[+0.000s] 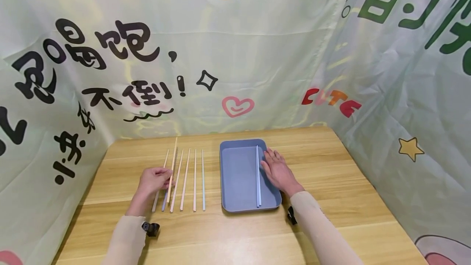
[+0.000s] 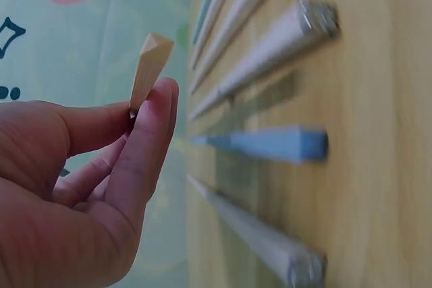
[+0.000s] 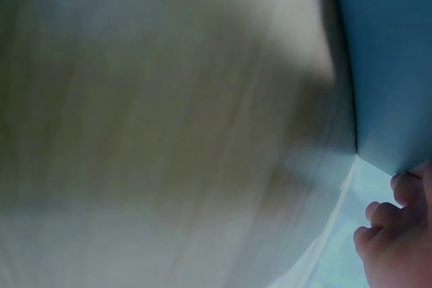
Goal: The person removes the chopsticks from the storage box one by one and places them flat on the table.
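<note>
My left hand (image 1: 153, 180) pinches a pale yellow chopstick (image 1: 174, 162) between thumb and fingers. In the left wrist view this chopstick (image 2: 150, 65) is lifted off the table. Below it a blue chopstick (image 2: 283, 144) lies among several pinkish-white chopsticks (image 1: 188, 179). A light blue chopstick (image 1: 203, 180) lies at the right end of that row. My right hand (image 1: 279, 171) rests with extended fingers on the right rim of a blue-grey tray (image 1: 239, 179). Inside the tray, near its right side, lie two light blue chopsticks (image 1: 258, 175) side by side.
The wooden table (image 1: 312, 154) reaches back to a printed cloth (image 1: 257, 60) hanging behind it. More of the cloth closes in the left and right sides. The tray stands to the right of the chopstick row.
</note>
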{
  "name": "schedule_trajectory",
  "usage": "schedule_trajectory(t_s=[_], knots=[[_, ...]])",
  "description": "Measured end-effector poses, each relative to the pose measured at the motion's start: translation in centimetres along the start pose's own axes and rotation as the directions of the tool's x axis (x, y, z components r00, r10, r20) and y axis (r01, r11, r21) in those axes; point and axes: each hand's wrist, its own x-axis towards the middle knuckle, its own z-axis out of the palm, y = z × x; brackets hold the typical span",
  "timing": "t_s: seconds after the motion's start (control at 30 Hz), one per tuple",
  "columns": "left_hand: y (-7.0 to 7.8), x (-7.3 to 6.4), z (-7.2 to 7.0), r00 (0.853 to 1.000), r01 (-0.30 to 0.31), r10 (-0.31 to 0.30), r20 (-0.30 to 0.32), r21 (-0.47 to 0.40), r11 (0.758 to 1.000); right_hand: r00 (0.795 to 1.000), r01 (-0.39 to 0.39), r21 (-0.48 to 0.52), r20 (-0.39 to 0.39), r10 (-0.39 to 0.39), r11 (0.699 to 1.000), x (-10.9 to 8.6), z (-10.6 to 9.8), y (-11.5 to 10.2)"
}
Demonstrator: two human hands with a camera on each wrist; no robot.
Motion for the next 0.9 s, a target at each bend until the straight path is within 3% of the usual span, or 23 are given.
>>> schedule_trajectory(t_s=[0.4, 0.7, 0.9], knots=[[-1.6, -0.4, -3.5, 0.997, 0.058, -0.053, -0.056, 0.088, 0.994, 1.0, -0.003, 0.001, 0.015, 0.003, 1.0, 0.0, 0.0, -0.1], [-2.6, -0.4, -5.2, 0.992, 0.073, -0.057, -0.114, 0.145, 0.987, 1.0, -0.011, -0.01, 0.024, 0.011, 1.0, 0.1, 0.1, 0.0], [-3.0, -0.5, -5.7, 0.99, 0.053, -0.02, -0.142, 0.23, 0.972, 1.0, -0.018, -0.005, 0.023, 0.019, 1.0, 0.0, 0.1, 0.0]])
